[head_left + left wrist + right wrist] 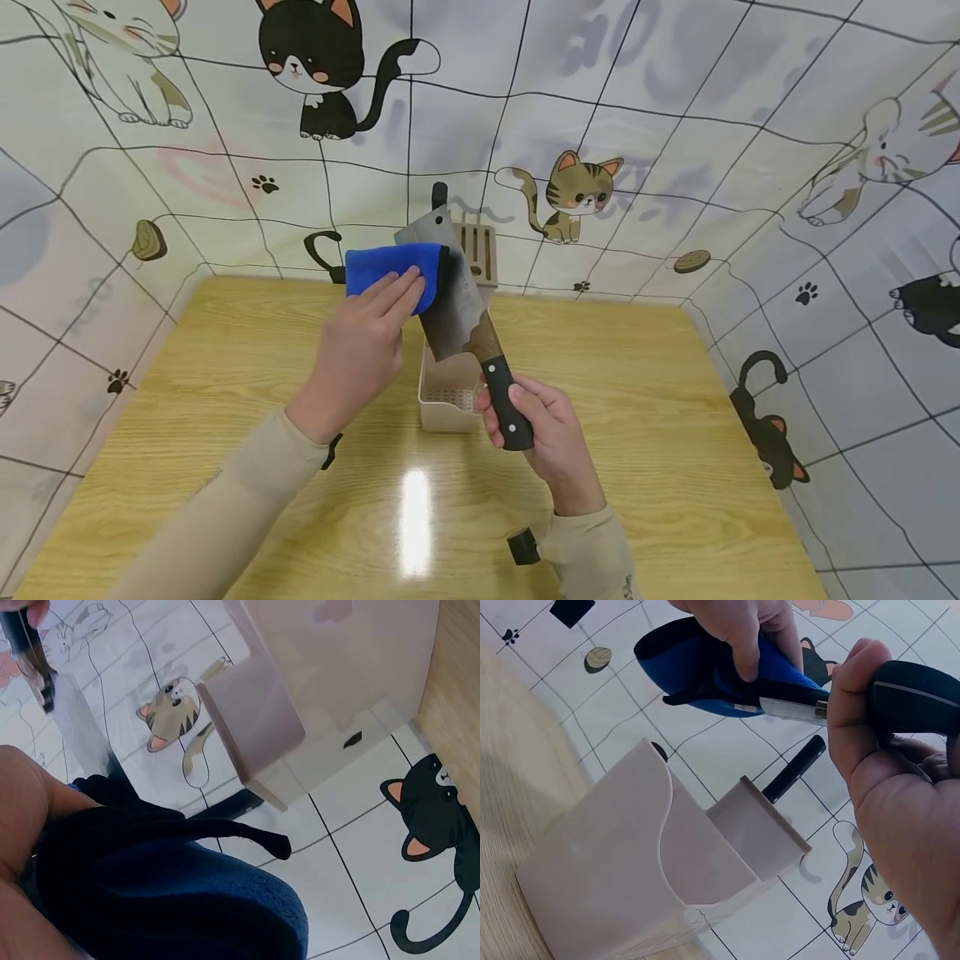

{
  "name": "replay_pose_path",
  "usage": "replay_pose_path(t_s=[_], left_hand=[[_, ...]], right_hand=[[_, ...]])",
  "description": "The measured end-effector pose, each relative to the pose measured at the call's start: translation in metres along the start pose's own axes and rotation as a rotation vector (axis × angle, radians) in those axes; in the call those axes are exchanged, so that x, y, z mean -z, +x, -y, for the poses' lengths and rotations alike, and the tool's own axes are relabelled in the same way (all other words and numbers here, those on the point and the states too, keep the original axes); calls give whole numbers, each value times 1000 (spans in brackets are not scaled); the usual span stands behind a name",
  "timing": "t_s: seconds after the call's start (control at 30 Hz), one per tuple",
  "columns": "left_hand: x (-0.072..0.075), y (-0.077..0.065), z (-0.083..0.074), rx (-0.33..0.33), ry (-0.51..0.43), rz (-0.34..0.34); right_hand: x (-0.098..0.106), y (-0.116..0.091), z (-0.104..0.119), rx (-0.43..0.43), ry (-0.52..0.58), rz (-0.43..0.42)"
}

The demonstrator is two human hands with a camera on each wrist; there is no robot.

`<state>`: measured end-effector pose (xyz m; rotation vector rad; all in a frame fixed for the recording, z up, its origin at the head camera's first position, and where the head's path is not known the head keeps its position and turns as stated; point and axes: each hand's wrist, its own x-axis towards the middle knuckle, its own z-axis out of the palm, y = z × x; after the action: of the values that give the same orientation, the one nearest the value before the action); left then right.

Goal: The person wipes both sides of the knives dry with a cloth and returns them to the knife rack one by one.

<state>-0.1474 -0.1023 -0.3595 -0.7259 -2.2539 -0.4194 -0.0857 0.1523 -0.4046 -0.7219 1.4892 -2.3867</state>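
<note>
My right hand (536,425) grips the black handle (508,404) of a cleaver (450,287), held blade-up over the table. A blue cloth (393,267) is folded over the upper part of the blade, and my left hand (367,337) pinches it there. In the right wrist view the left hand's fingers (742,630) press the blue cloth (705,671) against the blade's edge (791,709), with my right hand (885,765) wrapped round the handle. In the left wrist view the cloth (172,892) fills the foreground and the blade (79,724) runs up to the handle.
A beige knife block (468,342) stands on the wooden table (637,433) right behind the cleaver; a black knife handle (791,771) sticks out of it. Walls with cat drawings (577,192) enclose the table on three sides.
</note>
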Motion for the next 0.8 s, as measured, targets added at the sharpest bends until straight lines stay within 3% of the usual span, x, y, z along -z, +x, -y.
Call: replay_pose_path(t_s=[0.33, 0.8], left_hand=[[5, -11, -19, -42, 12, 63], [2, -20, -33, -91, 5, 80]], right_hand=[[1, -1, 0, -11, 32, -38], [4, -1, 0, 9, 35, -72]])
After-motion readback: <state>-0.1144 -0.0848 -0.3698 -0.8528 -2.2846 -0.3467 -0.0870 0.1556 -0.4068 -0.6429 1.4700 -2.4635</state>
